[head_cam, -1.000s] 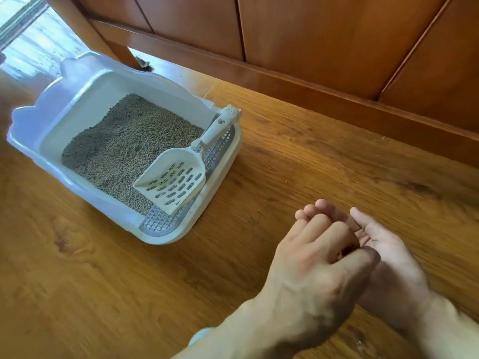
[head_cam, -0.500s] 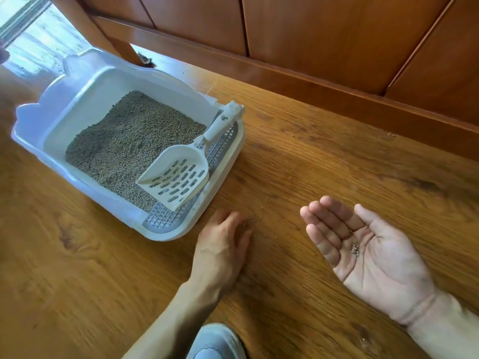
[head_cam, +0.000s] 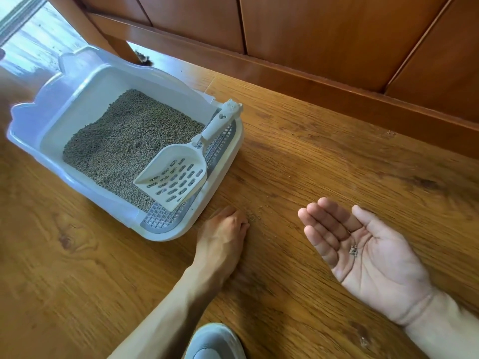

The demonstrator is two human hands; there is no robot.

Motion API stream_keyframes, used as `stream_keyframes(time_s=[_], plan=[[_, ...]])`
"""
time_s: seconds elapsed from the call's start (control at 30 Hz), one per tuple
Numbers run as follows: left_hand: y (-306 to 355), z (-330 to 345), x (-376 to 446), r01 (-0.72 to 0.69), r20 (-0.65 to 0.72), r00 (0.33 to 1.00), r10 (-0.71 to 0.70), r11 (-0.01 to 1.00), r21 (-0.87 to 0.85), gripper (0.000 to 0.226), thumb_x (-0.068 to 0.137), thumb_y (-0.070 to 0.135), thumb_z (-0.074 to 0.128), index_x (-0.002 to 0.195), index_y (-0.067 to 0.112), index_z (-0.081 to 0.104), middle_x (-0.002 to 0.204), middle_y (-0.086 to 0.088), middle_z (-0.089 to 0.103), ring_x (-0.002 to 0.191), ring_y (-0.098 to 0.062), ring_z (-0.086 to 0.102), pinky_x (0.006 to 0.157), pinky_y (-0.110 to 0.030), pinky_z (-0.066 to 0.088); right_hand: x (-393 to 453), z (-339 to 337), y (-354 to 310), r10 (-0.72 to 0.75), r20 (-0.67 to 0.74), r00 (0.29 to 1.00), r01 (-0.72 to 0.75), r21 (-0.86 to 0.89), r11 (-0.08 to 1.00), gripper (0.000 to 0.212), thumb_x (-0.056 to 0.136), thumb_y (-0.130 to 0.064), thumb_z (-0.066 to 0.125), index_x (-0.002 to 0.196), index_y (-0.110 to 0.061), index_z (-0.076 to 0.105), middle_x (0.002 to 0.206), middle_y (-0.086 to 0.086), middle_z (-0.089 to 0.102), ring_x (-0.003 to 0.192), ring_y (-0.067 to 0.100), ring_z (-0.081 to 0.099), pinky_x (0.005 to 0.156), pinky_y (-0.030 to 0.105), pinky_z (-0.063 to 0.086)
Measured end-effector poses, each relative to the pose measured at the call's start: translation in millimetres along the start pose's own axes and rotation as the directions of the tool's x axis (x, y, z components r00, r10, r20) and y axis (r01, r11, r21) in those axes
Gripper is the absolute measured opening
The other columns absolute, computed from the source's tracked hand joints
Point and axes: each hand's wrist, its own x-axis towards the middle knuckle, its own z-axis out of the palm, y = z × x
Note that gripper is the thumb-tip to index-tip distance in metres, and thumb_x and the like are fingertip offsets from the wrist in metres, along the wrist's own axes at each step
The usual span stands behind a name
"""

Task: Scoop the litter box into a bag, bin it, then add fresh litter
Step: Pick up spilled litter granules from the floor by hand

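A white litter box (head_cam: 77,99) stands on the wooden floor at the left, half filled with grey-brown litter (head_cam: 124,136). A white slotted scoop (head_cam: 178,174) lies inside it, its handle resting on the box's right corner. My left hand (head_cam: 223,234) is on the floor just beside the box's near corner, fingers curled down and pinching at stray litter grains (head_cam: 252,217) scattered there. My right hand (head_cam: 363,250) is held palm up to the right, fingers relaxed, with a few litter pellets (head_cam: 353,250) lying in the palm.
A grey grille (head_cam: 160,218) covers the box's near end. Wooden wall panelling with a skirting board (head_cam: 311,81) runs along the back. A wooden furniture leg (head_cam: 114,40) stands behind the box. My grey shoe (head_cam: 215,343) shows at the bottom edge.
My left hand left the right palm and dropped to the floor by the box, where its fingers have curled in. The right hand opened palm up, showing pellets.
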Motion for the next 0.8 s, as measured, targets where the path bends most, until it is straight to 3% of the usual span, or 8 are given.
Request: stream_keyframes(time_s=[0.27, 0.37, 0.47, 0.6, 0.63, 0.7, 0.77, 0.8], plan=[[-0.8, 6.9, -0.8, -0.011, -0.022, 1.0, 0.009, 0.998, -0.054, 0.016, 0.102, 0.029, 0.044, 0.097, 0.018, 0.054, 0.095, 0.006, 0.052, 0.087, -0.012, 0.05, 0.074, -0.037, 0.052, -3.1, -0.2, -0.8, 0.011, -0.009, 1.0, -0.011, 0.007, 1.0, 0.07, 0.105, -0.042, -0.005, 0.148, 0.002, 0.028, 0.155, 0.021, 0.029, 0.15, 0.026, 0.003, 0.121, 0.036, 0.006], [22.0, -8.5, -3.1, -0.013, -0.191, 0.981, -0.031, 0.973, -0.23, 0.016, 0.102, 0.027, 0.047, 0.095, 0.014, 0.053, 0.089, 0.004, 0.052, 0.075, -0.012, 0.049, 0.064, -0.035, 0.048, -4.3, -4.7, -0.8, 0.002, -0.012, 1.0, -0.002, 0.024, 1.0, 0.069, 0.105, -0.042, -0.004, 0.147, 0.002, 0.028, 0.155, 0.02, 0.029, 0.15, 0.025, 0.003, 0.121, 0.036, 0.006], [64.0, -34.0, -6.5, -0.147, -0.355, 0.935, 0.016, 0.927, -0.346, 0.014, 0.101, 0.022, 0.051, 0.093, 0.012, 0.056, 0.087, 0.004, 0.052, 0.072, -0.011, 0.048, 0.061, -0.027, 0.045, -4.1, -3.0, 1.6, -0.023, -0.073, 0.997, 0.021, -0.034, 0.999, 0.068, 0.105, -0.042, -0.003, 0.148, 0.001, 0.027, 0.156, 0.02, 0.027, 0.15, 0.026, 0.004, 0.121, 0.037, 0.004], [112.9, -48.3, -12.0, -0.361, -0.343, 0.904, 0.257, 0.889, -0.284, 0.012, 0.098, 0.016, 0.059, 0.092, 0.008, 0.065, 0.084, -0.002, 0.056, 0.074, -0.019, 0.048, 0.064, -0.035, 0.044, 1.2, -10.0, 5.2, 0.028, -0.115, 0.993, -0.023, 0.045, 0.999, 0.058, 0.105, -0.038, 0.017, 0.143, -0.003, 0.043, 0.14, 0.019, 0.053, 0.13, 0.023, 0.05, 0.115, 0.034, 0.032], [118.6, -47.0, -13.2, -0.402, -0.321, 0.89, 0.324, 0.89, -0.214, 0.012, 0.097, 0.017, 0.06, 0.091, 0.009, 0.066, 0.084, -0.002, 0.057, 0.074, -0.02, 0.047, 0.064, -0.038, 0.042, -0.3, -9.2, 6.2, 0.036, -0.106, 0.994, -0.033, 0.032, 0.999, 0.058, 0.106, -0.04, 0.013, 0.147, -0.006, 0.036, 0.143, 0.017, 0.05, 0.132, 0.022, 0.048, 0.119, 0.032, 0.021], [123.8, -42.4, -15.3, -0.447, -0.268, 0.869, 0.415, 0.892, -0.069, 0.01, 0.095, 0.02, 0.062, 0.091, 0.013, 0.067, 0.087, -0.002, 0.057, 0.075, -0.021, 0.044, 0.064, -0.04, 0.039, -7.2, 0.6, 5.4, -0.014, -0.141, 0.99, 0.001, -0.093, 0.996, 0.06, 0.105, -0.045, 0.003, 0.152, -0.009, 0.013, 0.157, 0.018, 0.026, 0.147, 0.023, 0.018, 0.119, 0.032, -0.01], [125.3, -40.2, -19.3, -0.469, -0.257, 0.855, 0.451, 0.883, -0.008, 0.007, 0.094, 0.019, 0.064, 0.091, 0.015, 0.069, 0.088, -0.001, 0.058, 0.077, -0.021, 0.045, 0.064, -0.039, 0.038, -10.2, 3.6, 2.9, -0.026, -0.143, 0.989, 0.005, -0.147, 0.989, 0.062, 0.105, -0.046, 0.0, 0.152, -0.008, 0.012, 0.159, 0.015, 0.002, 0.148, 0.022, -0.007, 0.118, 0.033, -0.018], [125.7, -40.8, -21.6, -0.478, -0.28, 0.847, 0.452, 0.878, -0.03, 0.008, 0.094, 0.018, 0.064, 0.091, 0.015, 0.07, 0.087, -0.001, 0.06, 0.077, -0.022, 0.046, 0.064, -0.04, 0.038, -11.0, 8.5, 2.9, -0.021, -0.126, 0.992, 0.002, -0.144, 0.99, 0.063, 0.105, -0.046, 0.0, 0.152, -0.007, 0.016, 0.158, 0.014, -0.002, 0.148, 0.021, -0.009, 0.119, 0.034, -0.016]])
